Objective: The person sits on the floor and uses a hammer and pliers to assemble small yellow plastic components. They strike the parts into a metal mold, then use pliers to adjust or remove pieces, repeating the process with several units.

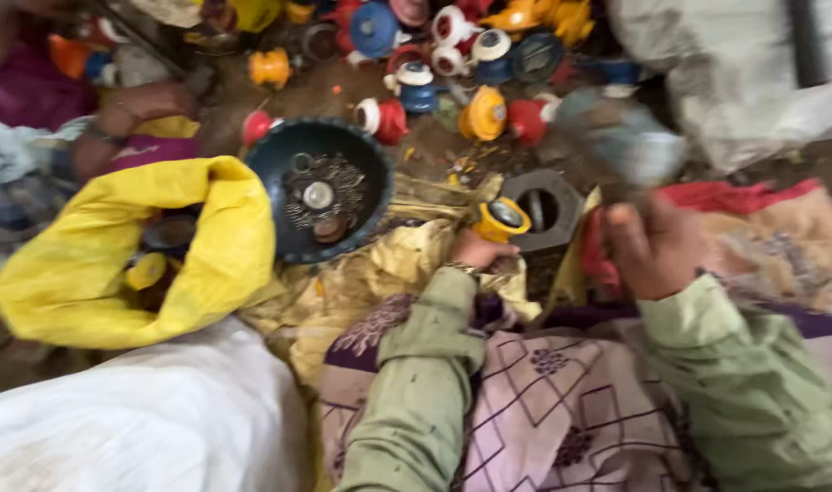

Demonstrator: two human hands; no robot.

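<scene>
The yellow spool-like part (503, 219) sits near the picture's middle, pinched by the left hand (478, 251) and set against the dark hexagonal block (541, 208) just at its 3 o'clock. At 4 o'clock from the block, the right hand (651, 248) is closed around a handle; the blurred grey hammer head (621, 137) shows at its 12 o'clock. At 9 o'clock from the part lies a dark bowl (279, 164) of small metal pieces, then a yellow sack (79, 264). At 12 o'clock, coloured parts (484, 114) litter the floor. Another person's hand (138, 105) rests at 10 o'clock.
</scene>
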